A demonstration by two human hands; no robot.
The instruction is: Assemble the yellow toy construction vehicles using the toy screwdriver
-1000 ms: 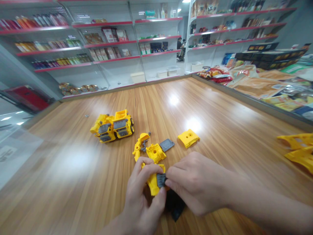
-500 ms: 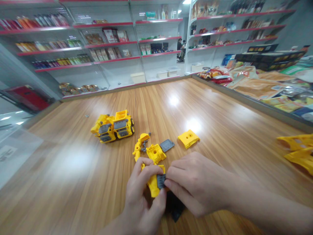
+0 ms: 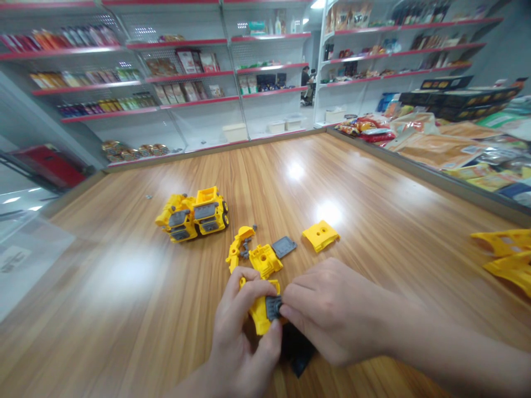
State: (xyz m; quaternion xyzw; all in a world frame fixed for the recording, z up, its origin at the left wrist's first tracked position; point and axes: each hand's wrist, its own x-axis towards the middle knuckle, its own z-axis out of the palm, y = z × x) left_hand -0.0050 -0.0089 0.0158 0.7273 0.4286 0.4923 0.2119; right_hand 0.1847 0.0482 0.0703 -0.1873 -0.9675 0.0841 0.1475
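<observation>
My left hand is closed around a yellow plastic toy-vehicle part, thumb below and fingers above. Set against that part is a dark grey ribbed piece. The fingers of my right hand are pinched together at the grey piece's right edge; a small dark bit shows at their tips, too small to name. Just beyond my hands lie a yellow toy body piece, a yellow digger arm with small grey parts, a flat grey plate and a yellow cover with holes.
Two joined yellow toy trucks stand at left on the wooden table. More yellow parts lie at the right edge. A black object is partly under my hands. A clear plastic box is at left; bagged goods lie beyond the right rim.
My right fingertips have shifted very slightly to the right, and a little more of the dark bit at the grey piece shows. The parts on the table have stayed in place.
</observation>
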